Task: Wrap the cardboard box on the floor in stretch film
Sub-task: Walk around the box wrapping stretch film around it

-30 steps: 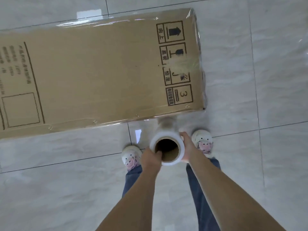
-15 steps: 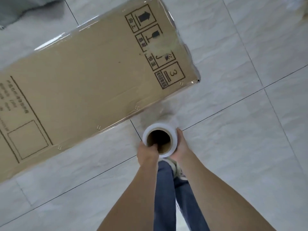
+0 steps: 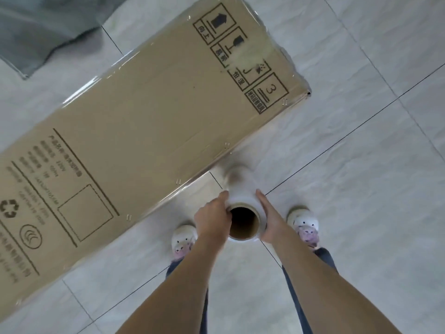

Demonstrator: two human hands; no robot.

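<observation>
One box [image 3: 144,131] lies flat on floor [image 3: 361,189], long axis lower-left to upper-right. One film roll [image 3: 243,210], core toward camera, gripped by left hand [image 3: 213,216] & right hand [image 3: 269,219].

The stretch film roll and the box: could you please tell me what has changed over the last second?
The left hand, which had fingers hooked into the core, now holds the stretch film roll from outside, opposite the right hand. In view, the cardboard box has swung from level to diagonal as the person moved along it. Both hands still hold the roll upright beside the box's near edge.
</observation>
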